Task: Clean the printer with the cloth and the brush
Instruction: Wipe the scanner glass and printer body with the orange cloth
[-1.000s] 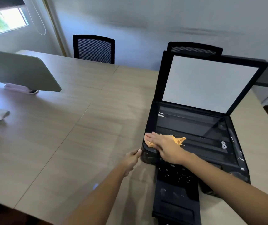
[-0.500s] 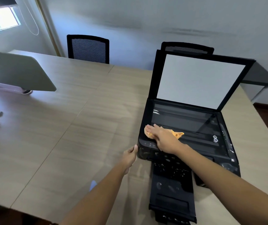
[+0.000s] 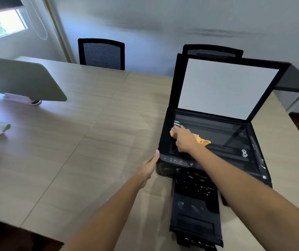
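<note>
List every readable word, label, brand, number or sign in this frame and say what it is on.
No text can be read with certainty.
Printer front control strip: small round icons, too small and blurred to read.
Scanner glass, near right corner: a white mark shaped like "8"; it may only be a reflection.
Right edge of the scanner bed: tiny white markings, illegible.
Orange cloth under the right hand: no print visible.

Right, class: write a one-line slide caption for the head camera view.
Right hand presses an orange cloth onto the open printer's scanner glass while the left hand steadies its corner.
</note>
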A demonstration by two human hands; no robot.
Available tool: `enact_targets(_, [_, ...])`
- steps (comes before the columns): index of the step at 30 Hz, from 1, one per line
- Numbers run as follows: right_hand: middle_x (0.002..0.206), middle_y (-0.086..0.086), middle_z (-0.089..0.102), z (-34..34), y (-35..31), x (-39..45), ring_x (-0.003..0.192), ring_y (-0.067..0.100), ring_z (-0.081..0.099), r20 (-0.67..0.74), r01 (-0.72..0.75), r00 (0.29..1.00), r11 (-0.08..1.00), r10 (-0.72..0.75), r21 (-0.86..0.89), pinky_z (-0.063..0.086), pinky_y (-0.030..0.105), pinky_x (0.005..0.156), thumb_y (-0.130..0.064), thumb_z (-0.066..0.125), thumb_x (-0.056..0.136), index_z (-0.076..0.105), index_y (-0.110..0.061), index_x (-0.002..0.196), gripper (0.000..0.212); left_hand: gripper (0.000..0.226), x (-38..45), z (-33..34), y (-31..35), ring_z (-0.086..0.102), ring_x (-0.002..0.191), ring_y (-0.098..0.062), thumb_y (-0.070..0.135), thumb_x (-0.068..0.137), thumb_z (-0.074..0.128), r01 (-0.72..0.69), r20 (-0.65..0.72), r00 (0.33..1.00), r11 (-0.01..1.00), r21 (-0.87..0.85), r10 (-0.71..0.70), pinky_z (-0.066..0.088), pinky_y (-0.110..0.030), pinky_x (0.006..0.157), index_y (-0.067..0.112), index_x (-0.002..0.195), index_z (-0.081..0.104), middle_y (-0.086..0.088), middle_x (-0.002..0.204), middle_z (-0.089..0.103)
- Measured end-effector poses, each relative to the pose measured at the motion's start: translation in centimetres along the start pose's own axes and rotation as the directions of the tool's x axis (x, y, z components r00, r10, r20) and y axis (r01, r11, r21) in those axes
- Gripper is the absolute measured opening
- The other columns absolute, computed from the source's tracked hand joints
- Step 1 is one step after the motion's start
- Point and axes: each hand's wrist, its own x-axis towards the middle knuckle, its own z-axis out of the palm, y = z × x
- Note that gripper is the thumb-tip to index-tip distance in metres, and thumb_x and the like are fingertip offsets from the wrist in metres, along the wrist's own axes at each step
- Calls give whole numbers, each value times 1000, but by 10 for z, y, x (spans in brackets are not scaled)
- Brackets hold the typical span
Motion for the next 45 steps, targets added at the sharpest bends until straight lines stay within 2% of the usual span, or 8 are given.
enact_targets(7, [152,5,38,12,16,-71,145,22,27,25,263,964,963,-265,62,16,34,120,13,40,85,44,-9,141,60,74,1,-1,-3,31,143,-24,73,85,34,-6,23,1000,1000,-12,6,25,-48,113,32,145,36,5,155,35])
enact_targets(15, [146,12,41,6,-24,-3,136,31,33,-30,-27,999,1000,27,13,27,42,112,11,49,81,44,-4,136,57,70,2,-1,-7,27,145,-21,73,86,26,22,47,999,1000,-1,-21,23,-49,114,38,147,30,11,157,29])
enact_targets(20, [149,10,40,17,-26,-54,138,27,34,-33,80,996,996,-79,34,20,36,115,16,48,79,42,-7,140,65,67,3,-3,-7,23,146,-21,70,89,24,4,75,997,1000,-16,-2,19,-51,116,38,148,27,10,158,26])
enact_targets(27, [134,15,51,3,-25,-13,129,34,40,-41,-53,998,999,53,-5,30,40,106,12,48,77,49,-1,126,51,66,-8,-2,-5,15,149,-28,68,91,22,75,103,992,997,-36,-71,10,-53,119,39,149,20,-1,160,22])
enact_targets(33, [155,6,33,36,-27,-61,146,22,20,-79,140,987,990,-138,15,8,31,119,15,41,81,38,-8,144,67,58,-7,-9,-11,10,149,-30,64,94,10,72,142,988,996,-52,-64,7,-56,118,45,148,18,-4,161,21])
enact_targets(36, [147,13,41,41,-51,-43,140,31,29,-84,83,993,996,-86,-45,23,38,115,8,46,82,41,-1,139,58,63,-5,-10,-15,10,149,-30,67,91,6,63,135,989,997,-45,-56,7,-58,118,43,149,18,-2,161,22])
enact_targets(41, [125,18,64,63,-38,-90,118,31,60,-260,289,910,944,-322,-156,40,42,103,0,56,78,61,3,121,43,68,-7,-5,-7,15,149,-22,68,90,1,19,115,993,999,-38,-14,4,-58,118,39,148,23,2,159,26])
enact_targets(45, [125,22,62,40,38,-124,116,35,60,-410,84,899,978,-156,-188,39,45,105,22,56,65,61,5,121,58,69,-11,5,1,16,149,-22,69,90,7,20,83,996,999,44,-23,6,-54,118,37,147,28,0,157,30])
